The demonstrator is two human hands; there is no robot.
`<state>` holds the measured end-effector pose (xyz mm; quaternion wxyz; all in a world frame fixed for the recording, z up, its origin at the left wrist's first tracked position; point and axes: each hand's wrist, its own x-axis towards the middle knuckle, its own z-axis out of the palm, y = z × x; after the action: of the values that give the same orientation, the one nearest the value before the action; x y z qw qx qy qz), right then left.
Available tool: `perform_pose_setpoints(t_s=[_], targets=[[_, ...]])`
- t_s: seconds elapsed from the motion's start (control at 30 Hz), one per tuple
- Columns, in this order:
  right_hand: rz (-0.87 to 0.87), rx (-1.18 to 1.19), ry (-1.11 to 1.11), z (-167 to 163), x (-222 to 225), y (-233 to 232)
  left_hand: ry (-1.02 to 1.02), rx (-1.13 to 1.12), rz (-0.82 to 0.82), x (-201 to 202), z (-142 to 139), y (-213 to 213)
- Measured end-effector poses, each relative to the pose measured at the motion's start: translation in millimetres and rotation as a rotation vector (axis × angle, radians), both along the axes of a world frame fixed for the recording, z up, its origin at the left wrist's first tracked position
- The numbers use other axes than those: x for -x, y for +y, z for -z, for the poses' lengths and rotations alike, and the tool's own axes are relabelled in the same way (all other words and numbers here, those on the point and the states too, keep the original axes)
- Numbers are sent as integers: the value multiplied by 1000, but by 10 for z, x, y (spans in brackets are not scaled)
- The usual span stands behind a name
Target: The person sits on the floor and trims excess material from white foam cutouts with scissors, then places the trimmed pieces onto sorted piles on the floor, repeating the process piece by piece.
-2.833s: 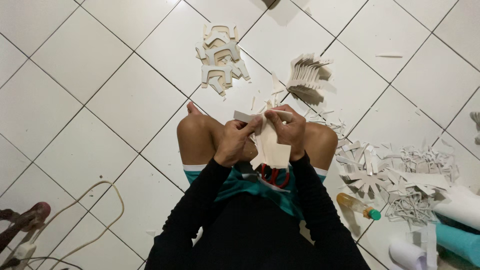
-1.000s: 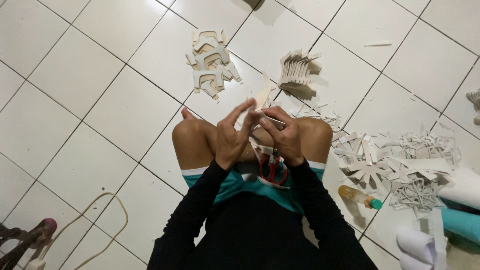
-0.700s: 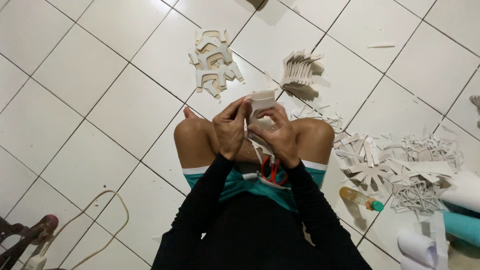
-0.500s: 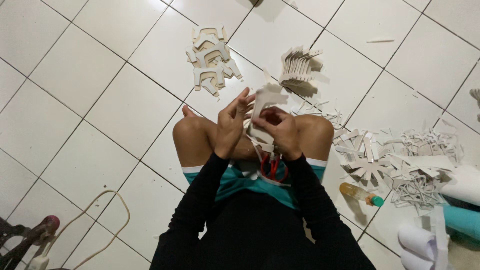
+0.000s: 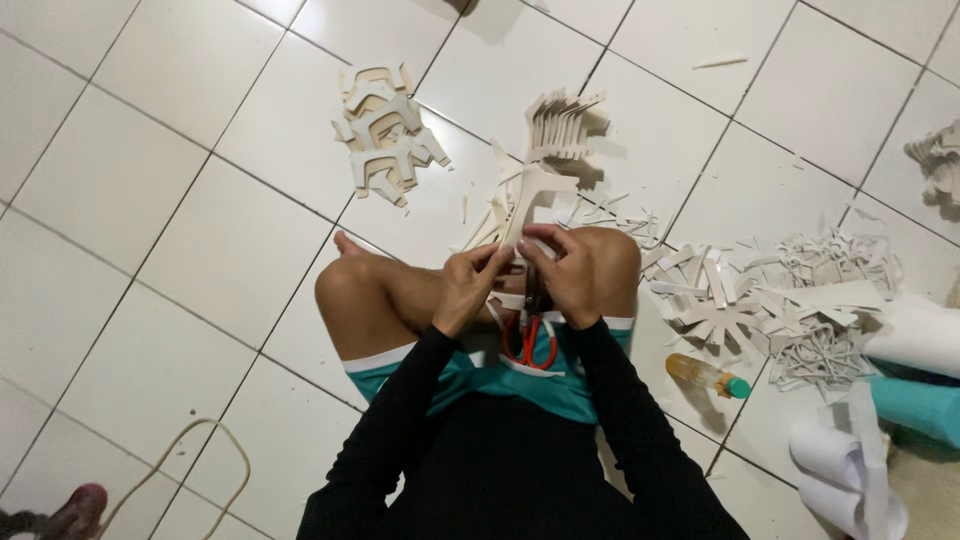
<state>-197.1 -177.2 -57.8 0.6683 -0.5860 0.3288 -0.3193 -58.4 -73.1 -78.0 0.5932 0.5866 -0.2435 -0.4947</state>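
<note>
I sit cross-legged on a white tiled floor. My left hand (image 5: 468, 288) and my right hand (image 5: 562, 273) meet over my knees and together grip a pale cardboard cut-out piece (image 5: 532, 196) with prongs, which sticks up and away from my fingers. Red-handled scissors (image 5: 528, 332) lie on my lap just below the hands, not held. A pile of similar cut-out pieces (image 5: 385, 130) lies on the floor beyond my left knee, and a stack of folded pieces (image 5: 562, 124) stands beyond the held piece.
Many cardboard offcuts (image 5: 770, 300) cover the floor at my right. A small bottle with a green cap (image 5: 708, 375) lies beside my right leg. White paper rolls (image 5: 850, 470) and a teal roll (image 5: 920, 408) sit at the right edge. A pale cord (image 5: 205, 460) loops at lower left.
The cut-out piece has been turned in my hands from lying flat over my lap to pointing up and away. My hands stayed together above my knees.
</note>
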Motion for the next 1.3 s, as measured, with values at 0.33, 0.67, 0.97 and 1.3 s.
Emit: perform_pose_setpoints(t_s=[0.33,0.67,0.97,1.3], targets=[[428,240,294,704,185,-1633,-99,-69,91,-51,451,-42],[120,315,376,830,-265,-2047,-122,-145,4,-254,630,-13],[252,241,578,882,-116,-2052,-792,-258,-89,-996,495,-317],[409,359,475,537,132,-879,-1854,-343,37,-2162,483,-919]])
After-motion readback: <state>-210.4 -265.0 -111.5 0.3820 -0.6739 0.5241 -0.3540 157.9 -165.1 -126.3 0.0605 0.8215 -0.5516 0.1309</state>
